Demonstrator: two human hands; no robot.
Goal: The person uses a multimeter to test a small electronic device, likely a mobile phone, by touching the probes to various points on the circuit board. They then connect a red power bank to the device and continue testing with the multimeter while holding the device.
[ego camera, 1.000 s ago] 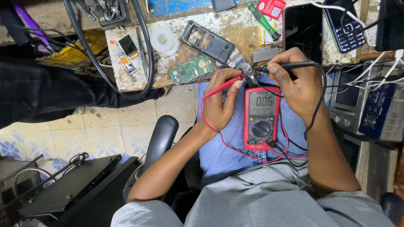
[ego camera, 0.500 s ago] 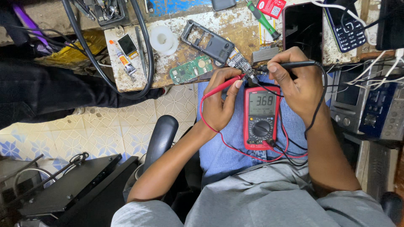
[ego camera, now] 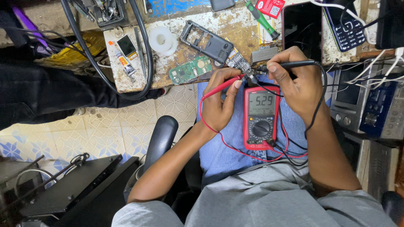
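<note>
A red multimeter (ego camera: 260,117) with a lit grey display lies on my lap over blue jeans. My left hand (ego camera: 221,101) pinches the red test probe (ego camera: 223,86), its tip at a small circuit part (ego camera: 249,75) at the bench edge. My right hand (ego camera: 294,86) grips the black test probe (ego camera: 290,64), tip pointing left at the same small part. Red and black leads loop from the meter's bottom sockets around both wrists.
On the worn wooden bench (ego camera: 134,80) lie a green circuit board (ego camera: 189,70), a grey phone frame (ego camera: 206,42), a white tape roll (ego camera: 162,40), a green screwdriver (ego camera: 261,19), a dark phone (ego camera: 302,26) and a keypad phone (ego camera: 347,29). Thick black cable (ego camera: 143,75) loops left. Black chair armrest (ego camera: 160,136) below.
Both hands stay on the probes in the same place. The number on the meter display has changed between frames.
</note>
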